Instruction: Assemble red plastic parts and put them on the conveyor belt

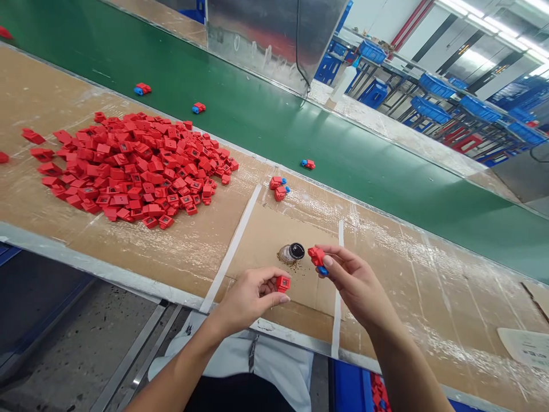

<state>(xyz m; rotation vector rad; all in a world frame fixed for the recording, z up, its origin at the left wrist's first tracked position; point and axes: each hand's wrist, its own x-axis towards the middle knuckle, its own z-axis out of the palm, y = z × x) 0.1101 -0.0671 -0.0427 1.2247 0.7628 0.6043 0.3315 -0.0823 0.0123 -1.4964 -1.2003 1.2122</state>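
My left hand [250, 294] is closed in a pinch on a small red plastic part [283, 282] just above the cardboard-covered bench [429, 274]. A little to the right, my right hand [349, 277] pinches a red part with a blue piece [318, 258] at its underside. Between and just beyond the hands a small clear jar with a black lid [291, 252] lies on the cardboard. A big heap of red parts [132, 169] lies on the bench at the left. Two finished red-and-blue pieces [278, 187] rest near the bench's far edge.
A green conveyor belt [266, 120] runs along the far side of the bench and carries three red-and-blue pieces [142, 88], [198, 107], [307, 164]. A metal housing [274, 34] stands behind it. Blue bins [437, 86] fill racks at the back right. Paper [529, 346] lies at the right.
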